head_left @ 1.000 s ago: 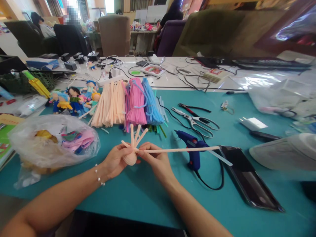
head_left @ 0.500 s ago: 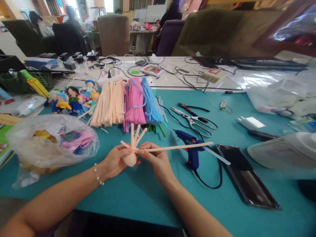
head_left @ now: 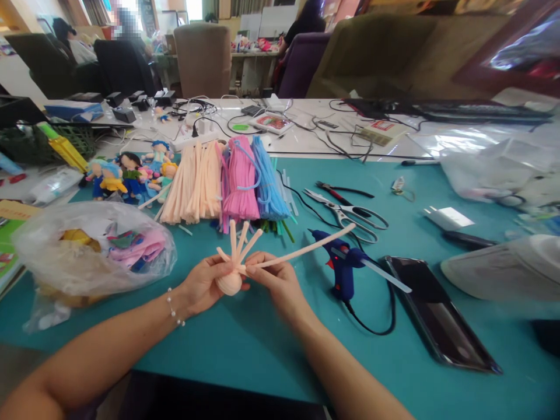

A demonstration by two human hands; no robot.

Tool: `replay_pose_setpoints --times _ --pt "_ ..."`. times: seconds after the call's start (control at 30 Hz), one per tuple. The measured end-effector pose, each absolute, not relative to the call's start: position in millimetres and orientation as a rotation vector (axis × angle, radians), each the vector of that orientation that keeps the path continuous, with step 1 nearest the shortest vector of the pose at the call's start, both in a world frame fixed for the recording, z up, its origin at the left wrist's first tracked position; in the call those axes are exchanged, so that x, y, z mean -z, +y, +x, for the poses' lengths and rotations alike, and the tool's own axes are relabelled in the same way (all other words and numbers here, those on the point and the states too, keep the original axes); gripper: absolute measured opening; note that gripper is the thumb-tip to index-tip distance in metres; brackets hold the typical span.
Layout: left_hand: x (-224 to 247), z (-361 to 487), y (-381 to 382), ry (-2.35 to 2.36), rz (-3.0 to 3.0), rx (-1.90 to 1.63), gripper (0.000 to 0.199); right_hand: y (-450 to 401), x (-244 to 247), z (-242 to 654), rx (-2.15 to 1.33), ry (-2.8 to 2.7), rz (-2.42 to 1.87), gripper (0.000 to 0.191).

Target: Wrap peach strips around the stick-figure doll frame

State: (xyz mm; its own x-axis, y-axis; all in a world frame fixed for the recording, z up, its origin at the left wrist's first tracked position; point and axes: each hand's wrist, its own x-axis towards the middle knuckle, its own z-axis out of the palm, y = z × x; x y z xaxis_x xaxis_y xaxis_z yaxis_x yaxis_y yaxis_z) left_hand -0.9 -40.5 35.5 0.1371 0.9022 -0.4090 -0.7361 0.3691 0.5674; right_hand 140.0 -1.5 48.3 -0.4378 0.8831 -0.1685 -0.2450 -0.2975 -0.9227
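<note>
Between the thumb and fingers of my left hand [head_left: 203, 286] is a peach pipe-cleaner ball [head_left: 229, 284] with several short stems [head_left: 238, 242] sticking up from it. My right hand [head_left: 275, 286] pinches a long peach pipe cleaner [head_left: 306, 249] close to the ball, its free end slanting up to the right. Both hands are closed and almost meet above the green mat [head_left: 262, 356]. Part of the fingers behind the ball is hidden. Beyond the hands lie bundles of peach pipe cleaners [head_left: 192, 184], pink ones [head_left: 241, 181] and blue ones [head_left: 268, 181].
Right of my hands are a blue glue gun [head_left: 343, 271], scissors [head_left: 345, 213], red-black pliers [head_left: 345, 189] and a phone [head_left: 441, 315]. On the left stand a plastic bag [head_left: 96, 256] of scraps and small dolls [head_left: 131, 175]. People sit at tables farther back.
The free end of the long peach pipe cleaner has swung upward and toward the left. Both hands keep their hold in nearly the same place.
</note>
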Motion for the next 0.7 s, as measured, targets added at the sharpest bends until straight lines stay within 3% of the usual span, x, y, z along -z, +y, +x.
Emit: replay_pose_setpoints --times 0.7 --pt "-33.5 -1.9 -41.4 0.748 0.265 -1.170 0.022 -1.4 -48.8 143.1 -1.871 -1.165 -0.875 0.014"
